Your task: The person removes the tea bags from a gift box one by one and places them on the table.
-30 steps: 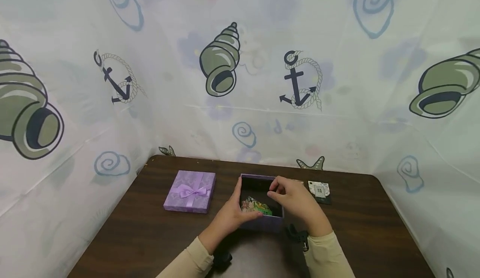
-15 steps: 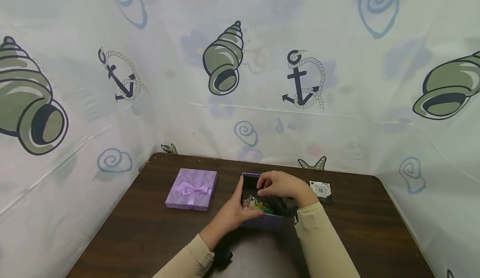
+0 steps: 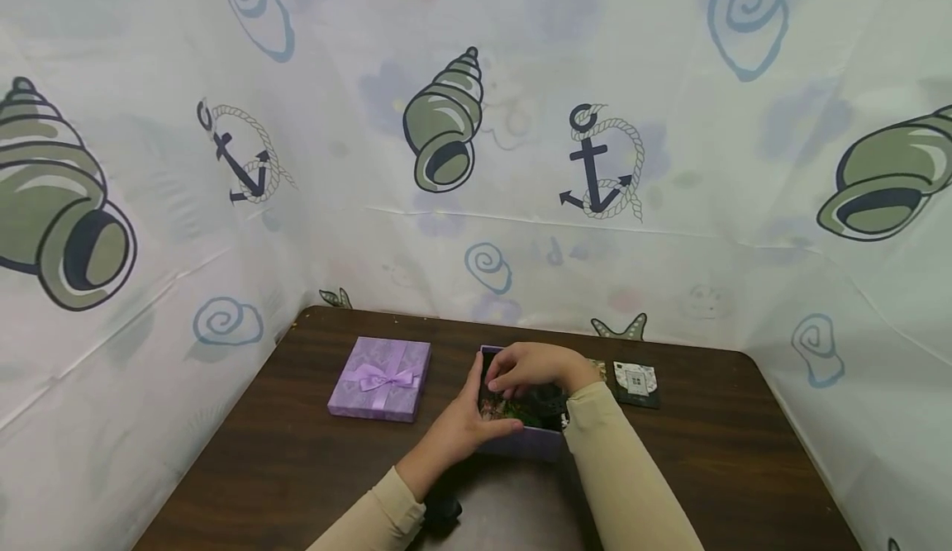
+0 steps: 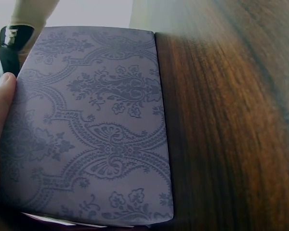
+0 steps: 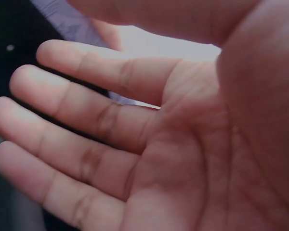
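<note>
The uncovered purple box [image 3: 521, 444] sits mid-surface [image 3: 729, 452], its lavender lid [image 3: 378, 379] set apart to the left, leaving the top reachable. The left hand [image 3: 463, 420] lays straight fingers along the left wall, thumb on the near rim, seemingly for steadiness. The right hand [image 3: 543, 366] reaches over it, fingers loosely bent, apparently gripping nothing.

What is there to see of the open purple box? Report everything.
The open purple box stands on the dark wood-look table, opening upward. Its walls, apparently covered card, bear darker floral scrollwork; the inside looks black, with something colourful within. The left hand holds its left and near sides; the right hand is over the opening, partly hiding it.
</note>
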{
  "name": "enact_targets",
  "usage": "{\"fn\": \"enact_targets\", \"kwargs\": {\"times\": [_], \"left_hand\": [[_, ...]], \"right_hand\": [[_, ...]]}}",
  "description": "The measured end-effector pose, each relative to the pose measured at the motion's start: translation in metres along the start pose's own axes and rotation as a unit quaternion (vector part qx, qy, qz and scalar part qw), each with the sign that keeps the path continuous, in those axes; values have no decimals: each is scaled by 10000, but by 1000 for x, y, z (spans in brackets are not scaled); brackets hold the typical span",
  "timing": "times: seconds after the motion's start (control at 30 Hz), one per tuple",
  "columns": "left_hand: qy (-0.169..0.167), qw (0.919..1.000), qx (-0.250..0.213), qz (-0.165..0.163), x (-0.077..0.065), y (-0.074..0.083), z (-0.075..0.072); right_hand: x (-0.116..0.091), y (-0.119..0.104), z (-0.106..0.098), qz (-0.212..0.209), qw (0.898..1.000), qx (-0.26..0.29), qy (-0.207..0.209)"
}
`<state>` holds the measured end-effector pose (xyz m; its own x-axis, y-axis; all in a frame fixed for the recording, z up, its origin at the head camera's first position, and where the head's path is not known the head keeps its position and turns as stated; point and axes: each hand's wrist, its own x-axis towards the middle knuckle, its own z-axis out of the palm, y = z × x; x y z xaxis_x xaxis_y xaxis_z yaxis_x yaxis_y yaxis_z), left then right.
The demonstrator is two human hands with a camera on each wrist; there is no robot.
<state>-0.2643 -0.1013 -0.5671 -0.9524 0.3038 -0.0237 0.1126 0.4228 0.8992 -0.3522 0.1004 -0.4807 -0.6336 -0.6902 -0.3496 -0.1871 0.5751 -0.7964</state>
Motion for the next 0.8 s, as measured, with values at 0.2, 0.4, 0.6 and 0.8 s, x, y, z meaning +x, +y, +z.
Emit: {"fn": "enact_targets", "kwargs": {"times": [0.2, 0.4, 0.6, 0.8], "left_hand": [[-22, 10000, -44, 11, 0, -2, 0], [-1, 9999, 120, 18, 1, 1, -1], [18, 9998, 181, -14, 0, 2, -2], [-22, 9999, 119, 36, -1, 3, 0]], "right_hand": [[16, 20, 5, -15, 9991, 421, -3], [24, 33, 6, 59, 9989, 457, 82], [29, 36, 8, 120, 9989, 442, 13], [30, 38, 9, 219, 9981, 510, -262]]}}
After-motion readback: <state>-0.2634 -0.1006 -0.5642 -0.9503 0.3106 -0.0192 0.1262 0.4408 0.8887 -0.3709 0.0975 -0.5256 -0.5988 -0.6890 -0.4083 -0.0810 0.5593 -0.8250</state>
